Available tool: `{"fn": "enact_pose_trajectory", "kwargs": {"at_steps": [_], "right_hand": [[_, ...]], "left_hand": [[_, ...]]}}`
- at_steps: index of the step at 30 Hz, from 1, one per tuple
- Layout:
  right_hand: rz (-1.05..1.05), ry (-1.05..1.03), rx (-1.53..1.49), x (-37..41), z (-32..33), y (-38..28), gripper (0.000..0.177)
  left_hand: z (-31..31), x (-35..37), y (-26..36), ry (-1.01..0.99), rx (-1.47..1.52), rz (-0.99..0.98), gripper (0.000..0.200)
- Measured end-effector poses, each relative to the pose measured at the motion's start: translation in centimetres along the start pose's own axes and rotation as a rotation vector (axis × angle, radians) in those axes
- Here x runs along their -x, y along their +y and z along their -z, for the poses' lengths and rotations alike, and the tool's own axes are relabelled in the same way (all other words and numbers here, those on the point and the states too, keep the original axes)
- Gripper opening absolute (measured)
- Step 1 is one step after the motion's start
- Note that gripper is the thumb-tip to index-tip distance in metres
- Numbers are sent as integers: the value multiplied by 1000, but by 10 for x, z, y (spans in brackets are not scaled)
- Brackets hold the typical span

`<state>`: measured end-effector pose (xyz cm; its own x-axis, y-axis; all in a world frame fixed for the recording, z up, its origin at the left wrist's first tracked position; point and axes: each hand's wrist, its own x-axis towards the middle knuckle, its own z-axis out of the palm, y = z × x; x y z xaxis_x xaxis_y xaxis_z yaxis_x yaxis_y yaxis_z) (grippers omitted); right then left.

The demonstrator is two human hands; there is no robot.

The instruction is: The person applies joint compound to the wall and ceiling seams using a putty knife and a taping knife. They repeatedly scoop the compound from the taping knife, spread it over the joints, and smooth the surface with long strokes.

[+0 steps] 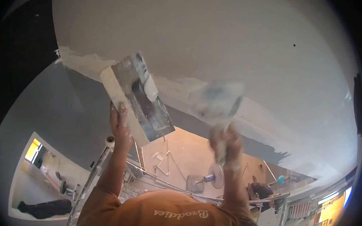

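My left hand [122,118] is raised and closed around the pale back edge of a wide skimming blade [160,116]. Its steel face is smeared, and a lump of white filler [150,89] sticks to it. To the right, my right hand [227,143] is wrapped round the handle of a putty knife [219,97], whose broad blade is blurred by motion. The two tools are apart. Behind them, a whitish filler band [268,122] runs along the edge where the pale ceiling [209,32] meets the grey wall [84,94].
Metal scaffold rails [84,191] surround me at chest height. Far below are a pedestal fan [216,176], a wire basket [195,184] and a dark bundle [260,191] I cannot make out. An opening [34,151] at the left shows a yellow window.
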<state>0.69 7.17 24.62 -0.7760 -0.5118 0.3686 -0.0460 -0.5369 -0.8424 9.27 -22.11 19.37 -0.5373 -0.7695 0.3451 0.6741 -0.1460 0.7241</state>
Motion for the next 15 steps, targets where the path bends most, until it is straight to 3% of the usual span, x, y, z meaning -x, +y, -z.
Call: {"fn": "enact_pose_trajectory", "kwargs": {"at_steps": [2, 5, 8, 13, 15], "right_hand": [[-212, -46, -254, 34, -9, 26, 44], [-322, -74, -360, 42, -13, 35, 44], [-326, -67, -298, 37, -3, 32, 42], [-265, -19, -332, 29, -4, 19, 38], [-250, -99, -370, 26, 2, 11, 39]], "left_hand": [[-4, 1, 3, -41, -46, -91, 49], [-12, 3, -3, -61, -147, -147, 48], [-27, 13, -14, -24, -199, -148, 49], [-22, 28, -44, -262, -365, -414, 56], [-2, 31, -62, -282, -420, -427, 55]]}}
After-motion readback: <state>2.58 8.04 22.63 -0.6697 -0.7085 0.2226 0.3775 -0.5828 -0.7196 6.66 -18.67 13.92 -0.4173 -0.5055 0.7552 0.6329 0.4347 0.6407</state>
